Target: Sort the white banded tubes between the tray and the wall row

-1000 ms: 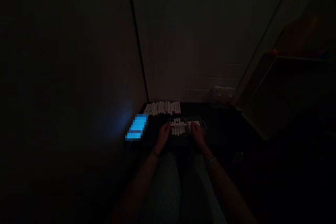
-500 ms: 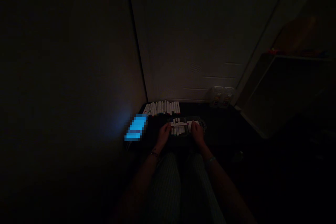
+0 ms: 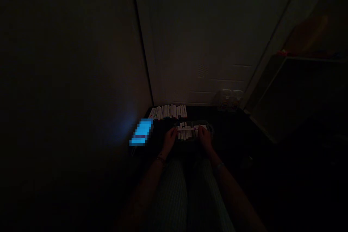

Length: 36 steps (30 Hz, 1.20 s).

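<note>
Head: marker (image 3: 187,129) (prob.) btwn hands (image 3: 170,136) (image 3: 204,137)

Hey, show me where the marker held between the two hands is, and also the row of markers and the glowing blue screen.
Held marker (image 3: 186,129): head view, middle of its barrel.
Row of markers (image 3: 172,111): head view, a barrel near the row's middle.
Glowing blue screen (image 3: 141,131): head view, centre of its pixelated face.

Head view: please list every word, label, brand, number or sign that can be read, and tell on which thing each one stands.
No text can be read.
White marker between the left hand and right hand: any print is too small and dark.
Row of markers: faint marks, too small.
Two clear cases by the wall: marks too blurred.
Blue screen: pixelated.
</note>
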### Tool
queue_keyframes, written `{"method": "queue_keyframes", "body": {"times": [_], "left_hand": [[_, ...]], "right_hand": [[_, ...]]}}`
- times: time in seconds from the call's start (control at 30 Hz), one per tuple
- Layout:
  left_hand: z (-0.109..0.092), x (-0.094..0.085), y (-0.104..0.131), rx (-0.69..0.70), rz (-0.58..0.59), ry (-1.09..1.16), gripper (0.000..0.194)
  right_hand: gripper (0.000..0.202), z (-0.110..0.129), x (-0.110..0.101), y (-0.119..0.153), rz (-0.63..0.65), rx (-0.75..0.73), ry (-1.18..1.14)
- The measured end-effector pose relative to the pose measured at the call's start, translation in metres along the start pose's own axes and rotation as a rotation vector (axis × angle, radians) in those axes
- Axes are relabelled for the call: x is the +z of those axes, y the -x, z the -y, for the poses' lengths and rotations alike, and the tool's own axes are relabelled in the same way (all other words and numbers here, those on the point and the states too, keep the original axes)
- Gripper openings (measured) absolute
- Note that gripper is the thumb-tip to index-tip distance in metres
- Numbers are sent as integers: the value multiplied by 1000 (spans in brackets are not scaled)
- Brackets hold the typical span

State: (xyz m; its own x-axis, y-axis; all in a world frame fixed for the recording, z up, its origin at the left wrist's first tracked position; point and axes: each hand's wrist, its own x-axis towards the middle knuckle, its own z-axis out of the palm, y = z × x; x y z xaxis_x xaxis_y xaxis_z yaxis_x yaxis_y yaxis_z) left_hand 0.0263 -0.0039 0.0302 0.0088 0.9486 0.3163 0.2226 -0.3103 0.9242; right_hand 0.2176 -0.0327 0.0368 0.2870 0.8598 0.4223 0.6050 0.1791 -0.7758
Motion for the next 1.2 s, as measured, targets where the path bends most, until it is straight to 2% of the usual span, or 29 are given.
{"method": "queue_keyframes", "body": {"times": [0.33,0.67,1.2], "left_hand": [[5,2,0,28,26,8,41],[0,1,1,15,18,-4,41],[9,2,-4,15,13,27,37]], "right_hand": [[48,-3,3,-1,-47,-1,-6],[49,-1,2,-1,-29,6,5],[48,-1,1,-1,-2,-9,34]]}}
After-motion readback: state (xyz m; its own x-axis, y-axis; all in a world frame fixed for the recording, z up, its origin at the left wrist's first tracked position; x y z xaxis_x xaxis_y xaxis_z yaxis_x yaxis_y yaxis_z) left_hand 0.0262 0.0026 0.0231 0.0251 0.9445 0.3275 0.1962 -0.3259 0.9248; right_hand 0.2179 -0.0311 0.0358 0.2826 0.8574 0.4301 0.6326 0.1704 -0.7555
